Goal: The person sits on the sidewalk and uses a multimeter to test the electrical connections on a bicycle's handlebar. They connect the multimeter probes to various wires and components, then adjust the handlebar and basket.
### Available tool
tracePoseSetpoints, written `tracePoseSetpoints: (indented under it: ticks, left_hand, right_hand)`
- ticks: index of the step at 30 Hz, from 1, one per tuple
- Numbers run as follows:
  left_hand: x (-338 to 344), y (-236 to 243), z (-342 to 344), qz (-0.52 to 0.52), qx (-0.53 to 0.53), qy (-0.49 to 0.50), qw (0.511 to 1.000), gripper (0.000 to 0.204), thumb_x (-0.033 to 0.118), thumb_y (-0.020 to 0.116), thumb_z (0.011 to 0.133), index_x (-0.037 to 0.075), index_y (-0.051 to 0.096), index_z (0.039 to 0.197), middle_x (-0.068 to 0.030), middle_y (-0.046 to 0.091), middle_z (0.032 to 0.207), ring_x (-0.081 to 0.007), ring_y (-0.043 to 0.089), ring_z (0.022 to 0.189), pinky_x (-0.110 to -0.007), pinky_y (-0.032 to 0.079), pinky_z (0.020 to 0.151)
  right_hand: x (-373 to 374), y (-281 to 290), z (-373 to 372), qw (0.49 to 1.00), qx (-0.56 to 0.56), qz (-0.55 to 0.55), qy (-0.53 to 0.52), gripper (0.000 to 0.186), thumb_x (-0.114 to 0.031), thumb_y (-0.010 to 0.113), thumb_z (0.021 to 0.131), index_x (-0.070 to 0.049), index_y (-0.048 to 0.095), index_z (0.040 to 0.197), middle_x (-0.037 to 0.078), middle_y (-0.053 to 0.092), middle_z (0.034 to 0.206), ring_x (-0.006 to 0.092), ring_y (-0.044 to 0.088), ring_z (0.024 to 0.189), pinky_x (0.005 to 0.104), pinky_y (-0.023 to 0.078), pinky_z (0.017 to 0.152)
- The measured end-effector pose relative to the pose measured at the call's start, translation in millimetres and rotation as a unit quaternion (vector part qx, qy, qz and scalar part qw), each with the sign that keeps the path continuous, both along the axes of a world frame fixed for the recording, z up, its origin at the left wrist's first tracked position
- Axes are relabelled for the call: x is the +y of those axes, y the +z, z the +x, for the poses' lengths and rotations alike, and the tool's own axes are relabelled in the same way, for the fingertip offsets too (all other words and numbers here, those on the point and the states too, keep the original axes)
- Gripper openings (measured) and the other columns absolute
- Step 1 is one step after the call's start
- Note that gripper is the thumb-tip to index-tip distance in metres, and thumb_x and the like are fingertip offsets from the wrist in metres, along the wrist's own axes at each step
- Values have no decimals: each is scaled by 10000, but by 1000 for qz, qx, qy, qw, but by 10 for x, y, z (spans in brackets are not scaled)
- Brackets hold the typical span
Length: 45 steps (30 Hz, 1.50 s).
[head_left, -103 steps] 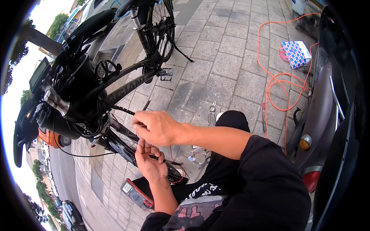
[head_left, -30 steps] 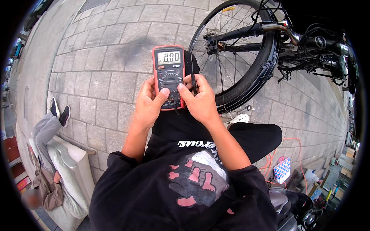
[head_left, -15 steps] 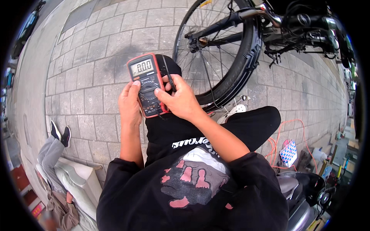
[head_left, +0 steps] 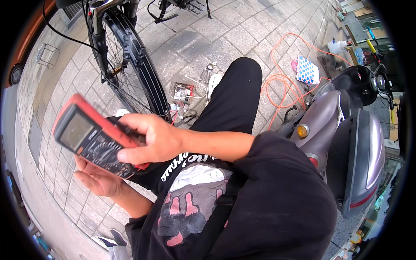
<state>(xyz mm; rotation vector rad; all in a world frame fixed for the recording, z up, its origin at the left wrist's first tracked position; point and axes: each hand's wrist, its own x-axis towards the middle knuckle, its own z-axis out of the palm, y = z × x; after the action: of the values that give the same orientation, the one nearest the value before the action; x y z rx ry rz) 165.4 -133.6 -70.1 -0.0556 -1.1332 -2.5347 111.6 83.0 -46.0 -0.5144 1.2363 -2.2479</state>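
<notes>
A red-and-black digital multimeter (head_left: 99, 149) is tilted at the left, above my lap. Its screen looks blank, and its dial faces up. My right hand (head_left: 154, 138) grips the meter's right side, thumb on the front near the dial. Something dark, partly hidden, shows between the right fingers and the meter. Just below the meter, my left hand (head_left: 102, 180) is palm up with its fingers apart. The left fingertips lie close to the meter's lower edge; whether they touch it I cannot tell.
A bicycle wheel (head_left: 136, 60) stands ahead on the paving. Beside my knee lie a small box of parts (head_left: 183, 92), a white cable and scissors (head_left: 190, 116). An orange cord (head_left: 279, 82) coils at right, near a checkered bag (head_left: 307, 70) and a parked scooter (head_left: 320, 117).
The view has swung to the right. My left hand has let go of the multimeter, which my right hand now holds tilted. Digits on its screen have gone.
</notes>
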Motion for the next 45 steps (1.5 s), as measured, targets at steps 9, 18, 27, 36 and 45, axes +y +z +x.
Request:
tracePoseSetpoints:
  ticks: [9, 18, 27, 36, 45]
  left_hand:
    - [225, -280, -433, -31, -14, -38, 999, 502, 348, 437, 1113, -46, 549, 1403, -136, 660, 1144, -214, 588, 947, -360, 451, 825]
    - [672, -483, -497, -431, -125, -159, 879, 445, -67, 603, 904, -50, 596, 1349, -96, 657, 1265, -150, 613, 1130, -262, 483, 912]
    - [761, -692, -174, -652, -140, -333, 666, 346, 238, 665, 975, -20, 695, 1205, -258, 719, 1072, -435, 684, 1024, -449, 536, 917]
    - [882, -1365, -220, -665, -172, -553, 472, 511, 410, 409, 1095, -23, 671, 1166, -275, 707, 1127, -481, 646, 1088, -525, 495, 963]
    - [600, -515, 111, -684, -115, -321, 645, 371, 278, 619, 1010, 20, 671, 1272, -216, 707, 1213, -404, 662, 1143, -464, 525, 977]
  right_hand:
    - [1661, 478, -515, 885, 19, 13, -465, 336, -234, 575, 1030, 43, 611, 1217, 132, 743, 1066, 125, 688, 702, 248, 507, 514]
    - [1691, 251, -559, 948, -139, -107, -264, 349, -333, 489, 1065, -25, 643, 1124, 93, 717, 848, 71, 417, 437, 218, 357, 377]
    - [1420, -577, -714, 941, -206, 53, -263, 255, -300, 546, 1045, -64, 619, 978, 12, 614, 716, 72, 399, 458, 230, 301, 366]
    - [1613, -1582, -838, 826, -351, 251, -363, 272, -301, 645, 953, -106, 557, 786, -10, 507, 610, 74, 370, 438, 283, 260, 384]
    - [2082, -648, -1243, 848, -108, 420, -303, 293, -262, 663, 944, 26, 616, 974, 61, 643, 751, 123, 569, 537, 285, 443, 472]
